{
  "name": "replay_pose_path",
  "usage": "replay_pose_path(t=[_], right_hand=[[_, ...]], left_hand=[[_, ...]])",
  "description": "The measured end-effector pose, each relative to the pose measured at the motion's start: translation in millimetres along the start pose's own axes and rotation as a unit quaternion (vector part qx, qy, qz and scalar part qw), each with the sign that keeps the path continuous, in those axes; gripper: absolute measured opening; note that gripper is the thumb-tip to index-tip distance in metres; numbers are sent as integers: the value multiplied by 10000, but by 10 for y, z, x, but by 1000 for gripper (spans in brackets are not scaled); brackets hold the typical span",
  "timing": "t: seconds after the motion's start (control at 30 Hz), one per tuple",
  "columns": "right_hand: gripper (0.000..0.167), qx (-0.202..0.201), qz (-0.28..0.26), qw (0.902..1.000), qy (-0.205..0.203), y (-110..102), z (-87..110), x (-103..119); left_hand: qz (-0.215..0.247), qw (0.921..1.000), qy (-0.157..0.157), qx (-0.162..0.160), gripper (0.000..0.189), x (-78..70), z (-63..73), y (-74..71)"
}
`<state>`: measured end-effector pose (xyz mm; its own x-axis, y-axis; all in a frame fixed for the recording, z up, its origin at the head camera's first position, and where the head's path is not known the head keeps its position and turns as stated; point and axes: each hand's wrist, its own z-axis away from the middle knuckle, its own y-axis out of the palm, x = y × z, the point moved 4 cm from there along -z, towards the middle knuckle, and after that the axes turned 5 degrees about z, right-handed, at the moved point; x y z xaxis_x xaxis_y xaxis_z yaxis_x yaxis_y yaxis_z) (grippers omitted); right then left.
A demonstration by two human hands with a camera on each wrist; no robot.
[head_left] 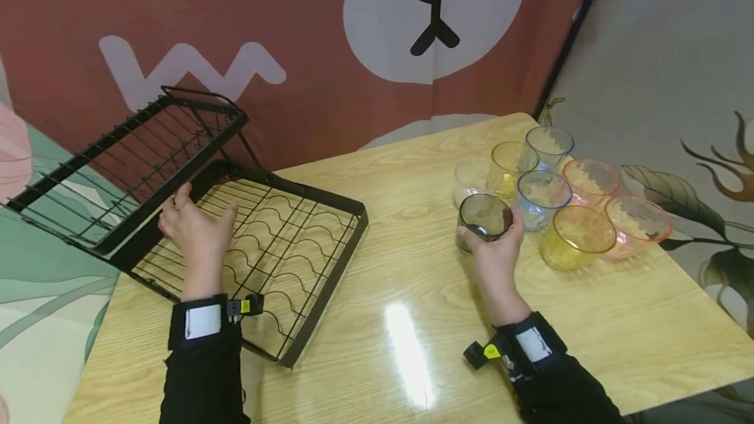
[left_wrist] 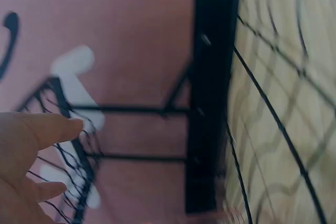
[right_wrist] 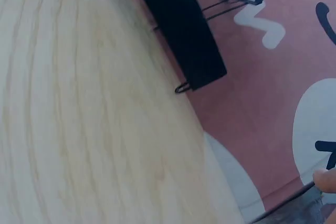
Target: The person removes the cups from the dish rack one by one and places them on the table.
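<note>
My right hand (head_left: 497, 260) grips a dark grey tinted glass (head_left: 485, 218) by its sides, thumb and fingers around it, at the near left of a group of glasses. The glass stands mouth up in the head view. My left hand (head_left: 197, 234) has its thumb and fingers spread apart, with nothing in the grasp. It overlaps the black two-tier wire rack (head_left: 328, 285), close to the front rail of the upper tier (head_left: 141, 214). In the left wrist view, fingers (left_wrist: 50, 129) show beside the rack's frame (left_wrist: 212, 77).
Several tinted glasses stand at the right: clear (head_left: 469, 178), yellow (head_left: 577, 237), blue (head_left: 542, 198) and pink-rimmed (head_left: 639, 228). The wooden table (head_left: 412, 267) ends at the right near these glasses. A red cloth (head_left: 294, 5) with a bear's muzzle hangs behind it.
</note>
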<state>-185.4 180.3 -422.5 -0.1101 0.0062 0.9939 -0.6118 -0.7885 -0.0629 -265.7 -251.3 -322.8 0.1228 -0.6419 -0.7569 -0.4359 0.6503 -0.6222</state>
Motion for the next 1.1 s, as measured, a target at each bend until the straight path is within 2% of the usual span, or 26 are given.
replay_pose_path(t=[0.1,0.2,0.3,0.4,0.47,0.73,0.83,0.9,1.0,1.1], right_hand=[[107,-108,30,9999,14,-13,-14,-49],[109,31,-254,9990,366,-3,-16,-137],[102,133,-360,9970,679,5,-17,-221],[92,80,-294,9975,633,2,-40,-251],[88,42,-268,9980,576,-3,-53,-248],[81,-3,-280,9990,355,-76,-84,-202],[80,-11,-215,9992,344,-95,-97,-198],[78,-40,-208,9992,327,-104,-106,-203],[76,-107,-279,9993,225,-119,-115,-218],[73,-137,-420,9989,129,-128,-119,-240]], left_hand=[[-497,9978,-336,270,85,155,-119,11],[-823,9935,-590,527,88,293,-200,36],[-964,9880,-857,853,91,397,-256,76],[-1119,9819,-1041,1119,92,458,-307,117],[-1228,9790,-1139,1163,91,482,-343,131],[-1356,9716,-1583,1124,88,579,-471,87],[-1194,9740,-1589,1088,87,630,-485,78],[-1026,9783,-1542,925,86,670,-493,76],[-872,9858,-1343,498,77,714,-499,73],[-891,9891,-1167,128,66,716,-502,74]])
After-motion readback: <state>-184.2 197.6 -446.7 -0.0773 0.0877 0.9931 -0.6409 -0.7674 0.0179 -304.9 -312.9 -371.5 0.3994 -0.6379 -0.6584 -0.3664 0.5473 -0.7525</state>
